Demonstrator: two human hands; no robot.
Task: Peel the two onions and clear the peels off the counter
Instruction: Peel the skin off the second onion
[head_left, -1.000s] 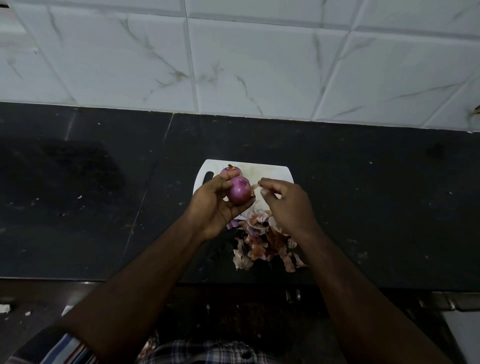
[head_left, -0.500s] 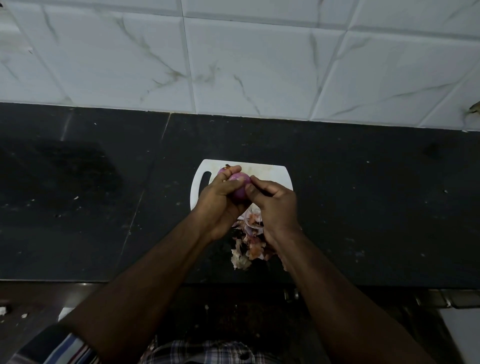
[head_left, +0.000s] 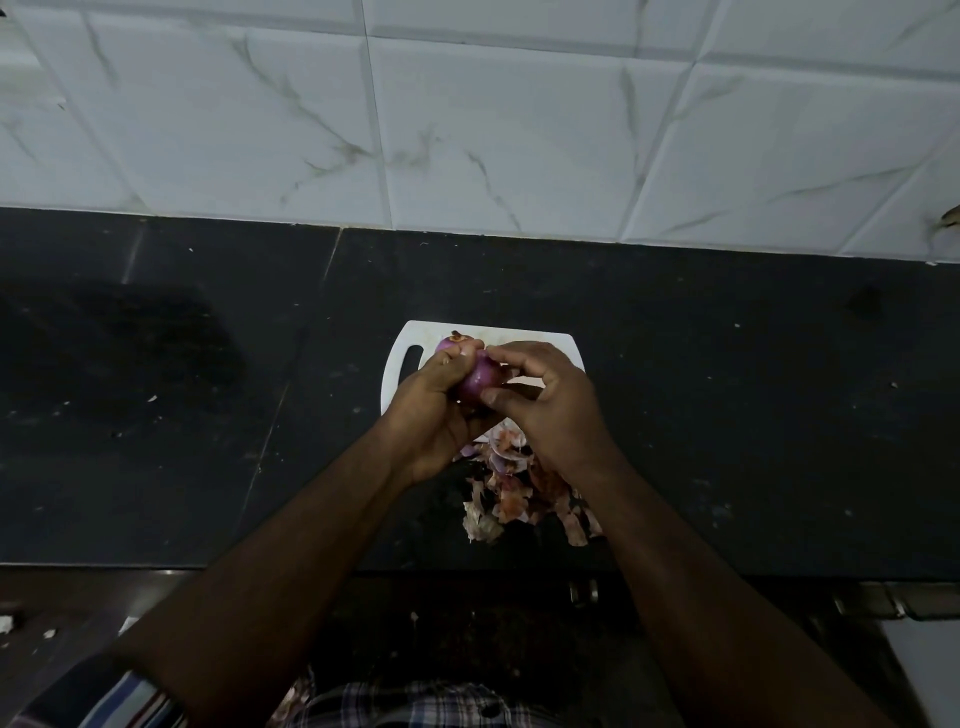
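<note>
A purple peeled onion (head_left: 480, 382) is held above the white cutting board (head_left: 410, 338). My left hand (head_left: 441, 410) grips it from the left and below. My right hand (head_left: 550, 405) has its thumb and fingers curled round the onion's right side and top. A second purple onion (head_left: 451, 344) with a brown tip lies on the board just behind my left fingers, partly hidden. A heap of brown and pink peels (head_left: 514, 499) lies on the black counter (head_left: 182, 415) near its front edge, below my hands and partly under my right wrist.
White marble-look tiles (head_left: 467, 130) form the wall behind the counter. The counter's front edge runs across at about three quarters of the way down. A metal handle (head_left: 584, 592) shows on the dark cabinet front below.
My right hand moved from beside the onion onto it, closing round its right side and top. My left hand turned the onion slightly while keeping hold.
</note>
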